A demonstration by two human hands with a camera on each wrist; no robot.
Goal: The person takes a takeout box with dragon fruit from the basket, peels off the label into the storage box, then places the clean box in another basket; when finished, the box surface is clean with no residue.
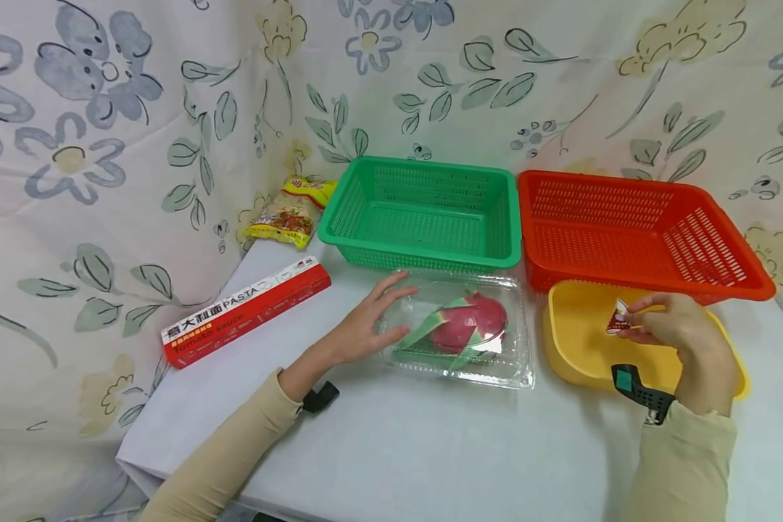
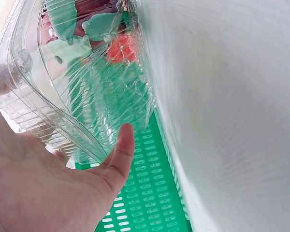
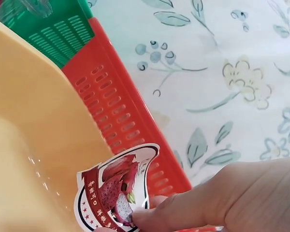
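A closed clear plastic box (image 1: 522, 362) holding a pink dragon fruit (image 1: 473, 322) with green leaves sits mid-table. My left hand (image 1: 372, 326) is at the box's left side, fingers spread around its edge; in the left wrist view the thumb (image 2: 122, 157) stands beside the clear wall. Over the yellow bin (image 1: 587, 355), my right hand (image 1: 678, 322) pinches a small dragon fruit sticker (image 3: 118, 188) between thumb and fingers. The sticker has a red band and a fruit picture, seen best in the right wrist view.
Behind the box stands a green basket (image 1: 420, 254), with a red basket (image 1: 744, 283) to its right, just behind the yellow bin. A red and white pasta box (image 1: 248, 312) lies on the left, and a yellow food packet (image 1: 290, 214) leans near the curtain (image 1: 222, 145).
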